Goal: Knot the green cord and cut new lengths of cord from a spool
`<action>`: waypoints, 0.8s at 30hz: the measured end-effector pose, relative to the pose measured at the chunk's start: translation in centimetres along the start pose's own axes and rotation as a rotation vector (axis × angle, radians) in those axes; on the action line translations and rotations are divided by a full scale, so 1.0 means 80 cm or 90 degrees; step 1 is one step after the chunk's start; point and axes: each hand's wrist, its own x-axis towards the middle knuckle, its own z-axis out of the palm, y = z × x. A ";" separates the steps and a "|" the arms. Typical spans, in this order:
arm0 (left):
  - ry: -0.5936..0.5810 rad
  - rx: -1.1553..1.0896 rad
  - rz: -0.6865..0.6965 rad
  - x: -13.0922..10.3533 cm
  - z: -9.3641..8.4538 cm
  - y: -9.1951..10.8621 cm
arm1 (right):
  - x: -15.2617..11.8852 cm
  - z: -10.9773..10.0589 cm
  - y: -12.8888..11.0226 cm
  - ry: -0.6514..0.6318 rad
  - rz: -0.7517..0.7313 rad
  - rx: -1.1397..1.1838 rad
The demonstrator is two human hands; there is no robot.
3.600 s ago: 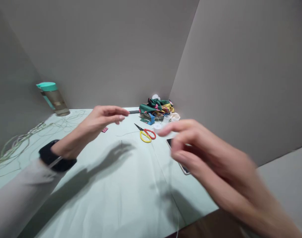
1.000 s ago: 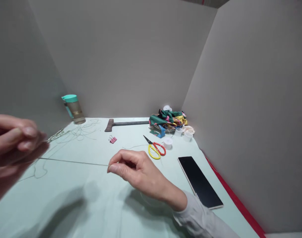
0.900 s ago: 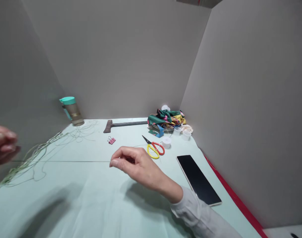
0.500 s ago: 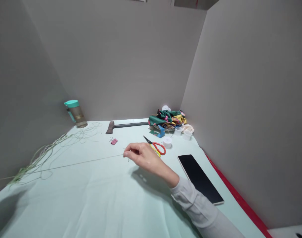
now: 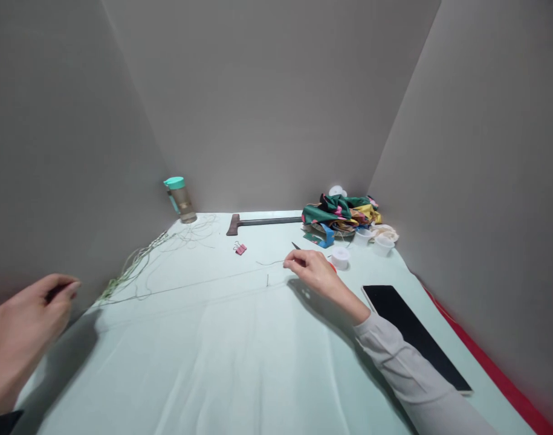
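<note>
A thin strand point(image 5: 203, 281) stretches nearly straight above the pale cloth, its short free end curling past my fingers. Thumb and fingers of my right hand point(image 5: 319, 275) pinch it over the middle of the table, just in front of the scissors point(image 5: 296, 246), which are mostly covered. At the left edge, my left hand point(image 5: 34, 329) is raised with thumb and fingertips pressed together. The strand runs toward that side, but what the left fingertips hold is too fine to make out. A bundle of green strands point(image 5: 117, 284) lies along the table's left edge.
A bottle with a teal lid point(image 5: 179, 196), a hatchet point(image 5: 269, 221) and a pink binder clip point(image 5: 240, 249) stand or lie farther back. Behind my right hand are patterned fabric point(image 5: 339, 211), a white roll point(image 5: 340, 258) and small cups point(image 5: 383, 245). A black tablet point(image 5: 412, 335) lies right.
The view has turned left, so the table appears farther right. My left hand has come into view from the left edge. My right hand still pinches the strand.
</note>
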 end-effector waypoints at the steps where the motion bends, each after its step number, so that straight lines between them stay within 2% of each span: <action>1: -0.009 -0.007 0.003 -0.002 0.001 0.001 | 0.000 0.000 0.003 0.003 0.002 -0.001; 10: -0.117 -0.151 0.115 -0.028 -0.003 0.024 | 0.004 0.000 0.020 0.030 0.013 0.008; 17: -0.229 -0.222 0.210 -0.024 0.003 0.040 | -0.002 0.001 0.006 0.016 0.007 0.008; 24: -0.277 -0.235 0.319 -0.021 -0.003 0.069 | -0.004 0.003 0.004 0.001 -0.004 0.003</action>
